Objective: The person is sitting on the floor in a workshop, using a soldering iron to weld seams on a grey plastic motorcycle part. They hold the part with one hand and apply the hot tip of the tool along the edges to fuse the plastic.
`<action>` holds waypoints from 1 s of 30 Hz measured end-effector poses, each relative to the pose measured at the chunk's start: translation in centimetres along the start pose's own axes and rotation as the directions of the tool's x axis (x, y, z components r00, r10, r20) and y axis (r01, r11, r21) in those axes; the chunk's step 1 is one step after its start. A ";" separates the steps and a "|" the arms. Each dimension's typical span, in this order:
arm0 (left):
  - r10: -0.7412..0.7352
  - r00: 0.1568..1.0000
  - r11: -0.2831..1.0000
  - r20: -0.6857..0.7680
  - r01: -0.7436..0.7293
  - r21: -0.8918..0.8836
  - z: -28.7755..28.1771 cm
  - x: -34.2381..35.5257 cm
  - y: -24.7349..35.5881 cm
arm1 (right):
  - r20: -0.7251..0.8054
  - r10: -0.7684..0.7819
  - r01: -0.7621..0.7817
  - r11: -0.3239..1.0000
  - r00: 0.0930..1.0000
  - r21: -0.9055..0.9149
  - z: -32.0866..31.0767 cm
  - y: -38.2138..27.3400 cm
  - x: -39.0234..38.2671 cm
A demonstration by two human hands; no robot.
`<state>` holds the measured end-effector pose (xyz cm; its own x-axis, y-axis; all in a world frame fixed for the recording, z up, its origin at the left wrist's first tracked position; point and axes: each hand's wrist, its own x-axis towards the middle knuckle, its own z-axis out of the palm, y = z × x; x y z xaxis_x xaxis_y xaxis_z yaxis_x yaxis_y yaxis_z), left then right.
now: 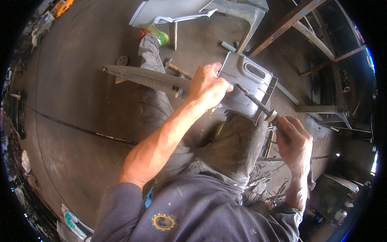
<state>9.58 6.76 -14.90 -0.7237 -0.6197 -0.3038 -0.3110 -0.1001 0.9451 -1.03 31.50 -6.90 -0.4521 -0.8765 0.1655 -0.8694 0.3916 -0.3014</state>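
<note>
My left hand [209,86] grips the left edge of a grey plastic panel [233,65], its thumb lying near the panel's middle. The panel has an oval slot and rests over my right thigh. In my right hand [293,139] is a soldering iron [258,103], its fingers closed round the handle. The iron's dark tip points up and left, at the panel's surface close to my left thumb; whether it touches cannot be made out. A long curved grey plastic piece [141,76] runs leftward from behind my left hand across my left leg. Whether it joins the panel is hidden.
A hammer [177,69] lies beyond the long piece, beside my left leg. Ahead, a pale panel [169,10] rests by a grey stool [252,20]. A rusty metal frame [298,26] stands at the far right. Scattered tools [264,179] lie right of my leg.
</note>
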 end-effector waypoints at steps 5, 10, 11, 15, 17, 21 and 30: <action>0.013 1.000 0.999 0.000 -0.013 -0.048 0.2 0.4 -0.8 | 0.004 0.006 -0.006 1.000 1.000 0.006 0.0 0.1 0.2; 0.003 1.000 1.000 0.016 -0.003 -0.016 -0.1 0.1 -0.2 | -0.025 -0.004 0.005 0.998 1.000 0.056 0.2 0.5 0.0; 0.012 0.999 1.000 0.031 -0.012 0.006 -0.1 0.0 0.2 | -0.045 -0.002 0.006 0.996 0.999 0.083 0.0 0.9 -0.4; 0.023 0.995 0.999 0.098 -0.026 0.026 -0.8 0.4 0.1 | -0.116 0.301 -0.225 0.874 0.947 0.430 0.5 5.0 -4.2; 0.016 0.992 0.999 0.125 -0.019 0.028 -1.4 0.8 0.0 | -0.091 0.467 -0.328 0.735 0.880 0.593 0.9 5.3 -5.4; 0.029 0.983 1.000 0.182 -0.029 -0.001 -1.6 1.8 -0.6 | -0.070 0.547 -0.295 0.550 0.834 0.781 4.2 3.2 -5.1; 0.027 0.999 1.000 0.044 -0.027 -0.009 -0.5 1.2 0.0 | -0.075 0.489 -0.216 0.511 0.869 0.832 8.3 -4.7 5.5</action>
<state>8.97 5.62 -15.21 -0.7583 -0.5873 -0.2828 -0.2858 -0.0904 0.9540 2.21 22.55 -12.40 -0.8329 -0.5495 0.0665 -0.1806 0.1562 -0.9711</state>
